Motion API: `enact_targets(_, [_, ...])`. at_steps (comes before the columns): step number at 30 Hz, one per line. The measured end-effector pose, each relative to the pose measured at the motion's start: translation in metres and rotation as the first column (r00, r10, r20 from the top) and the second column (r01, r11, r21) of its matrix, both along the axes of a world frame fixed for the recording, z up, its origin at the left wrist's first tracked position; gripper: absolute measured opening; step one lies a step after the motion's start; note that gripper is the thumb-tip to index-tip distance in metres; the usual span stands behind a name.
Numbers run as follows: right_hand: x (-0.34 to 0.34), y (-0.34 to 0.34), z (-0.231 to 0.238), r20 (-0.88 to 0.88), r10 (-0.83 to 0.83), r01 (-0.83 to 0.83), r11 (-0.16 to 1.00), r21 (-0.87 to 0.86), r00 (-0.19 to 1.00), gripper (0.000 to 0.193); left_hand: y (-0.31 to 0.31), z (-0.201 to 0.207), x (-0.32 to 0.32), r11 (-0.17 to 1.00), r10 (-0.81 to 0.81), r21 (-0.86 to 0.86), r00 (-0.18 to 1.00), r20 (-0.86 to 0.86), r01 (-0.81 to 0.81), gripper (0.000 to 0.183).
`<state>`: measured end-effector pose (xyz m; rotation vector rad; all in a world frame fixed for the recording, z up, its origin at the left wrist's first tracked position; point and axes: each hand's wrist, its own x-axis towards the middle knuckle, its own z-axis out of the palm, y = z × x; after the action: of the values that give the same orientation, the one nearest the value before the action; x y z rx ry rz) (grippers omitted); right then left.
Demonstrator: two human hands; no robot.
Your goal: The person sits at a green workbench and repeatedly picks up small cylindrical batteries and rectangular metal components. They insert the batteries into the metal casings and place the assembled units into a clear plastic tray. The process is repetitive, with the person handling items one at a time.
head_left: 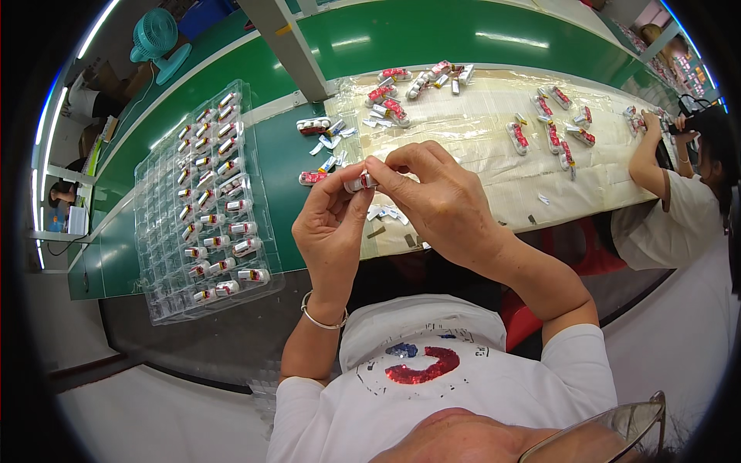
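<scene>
Close in front of me, a small white piece with a dark red patch (360, 182), perhaps a toy vehicle, is pinched in my left hand (330, 231). My right hand (448, 199) has its thumb and forefinger closed at the upper right side of the same piece. What the right fingertips grip, beyond the piece's edge, is too small to make out. Just beyond the left fingers lies a red and white piece (312, 178). Little white slips (387, 212) lie beneath the hands, and more slips (328, 143) are scattered farther back.
To the left, a clear plastic tray (154, 231) holds rows of similar pieces. Red bagged pieces (395, 112) lie on the taped, cream-covered table (478, 162). A metal post (285, 46) rises behind, with a turquoise fan (157, 35) farther left. At right, a co-worker's arm (648, 162) reaches in.
</scene>
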<state>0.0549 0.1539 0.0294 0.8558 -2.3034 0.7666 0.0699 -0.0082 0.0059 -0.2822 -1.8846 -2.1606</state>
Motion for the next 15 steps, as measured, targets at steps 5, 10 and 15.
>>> enact_targets(5, [0.0001,-0.0007,0.0004,-0.029,-0.007,0.008,1.0,0.015,1.0,0.038,-0.0019,-0.0005,0.0008,1.0,-0.011,0.004,1.0,0.005,0.011,0.028])
enact_targets(10, [0.0006,0.0006,0.0016,-0.062,-0.007,0.008,1.0,0.018,0.998,0.038,-0.0006,0.0034,0.002,0.997,-0.037,0.075,0.999,0.0,0.037,0.025])
enact_targets(15, [-0.0019,0.0007,-0.0054,0.063,0.146,-0.114,0.926,-0.36,0.987,0.038,-0.0005,0.0041,0.0042,0.99,-0.019,0.136,0.999,-0.045,0.025,0.021])
